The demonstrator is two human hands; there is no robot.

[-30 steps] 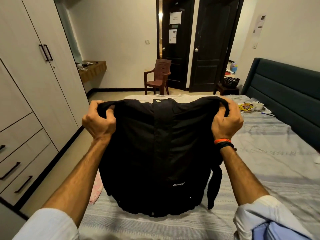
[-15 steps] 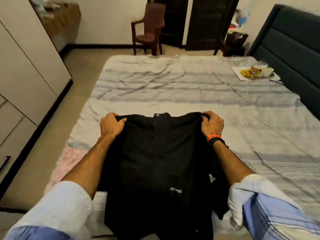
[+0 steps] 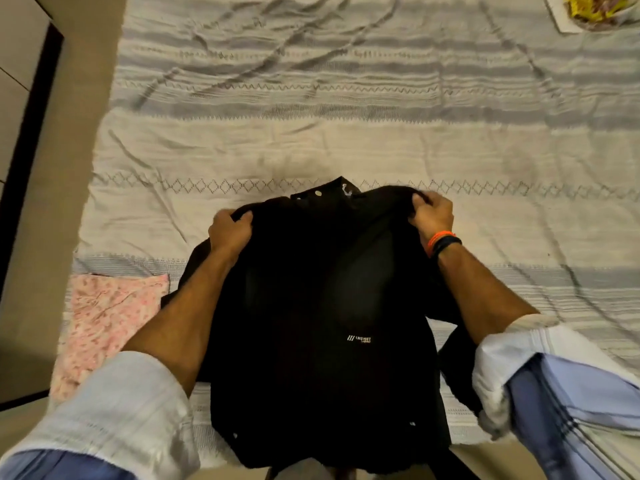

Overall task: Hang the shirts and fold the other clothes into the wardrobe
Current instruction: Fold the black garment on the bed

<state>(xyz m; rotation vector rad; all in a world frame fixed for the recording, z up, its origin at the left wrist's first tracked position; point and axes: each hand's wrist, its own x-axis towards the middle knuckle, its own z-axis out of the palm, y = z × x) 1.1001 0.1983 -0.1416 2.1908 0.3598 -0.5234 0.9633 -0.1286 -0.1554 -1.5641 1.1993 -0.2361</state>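
Note:
A black buttoned shirt [image 3: 322, 306] with a small white logo lies spread front-up on the near edge of the bed [image 3: 346, 133], collar pointing away from me. My left hand [image 3: 230, 232] grips its left shoulder. My right hand [image 3: 433, 213], with orange and black bands at the wrist, grips the right shoulder. One black sleeve hangs down beside my right forearm. The shirt's hem drapes over the bed's front edge.
A pink floral cloth [image 3: 104, 313] lies at the bed's near left corner, next to the shirt. A tray with snack packets [image 3: 595, 12] sits at the far right of the striped bedspread. The wardrobe's base [image 3: 17, 81] runs along the left, across a strip of floor.
Both hands lowered the shirt from held up in the air onto the bed. The view tilted down, so the doors, chair and headboard left the frame.

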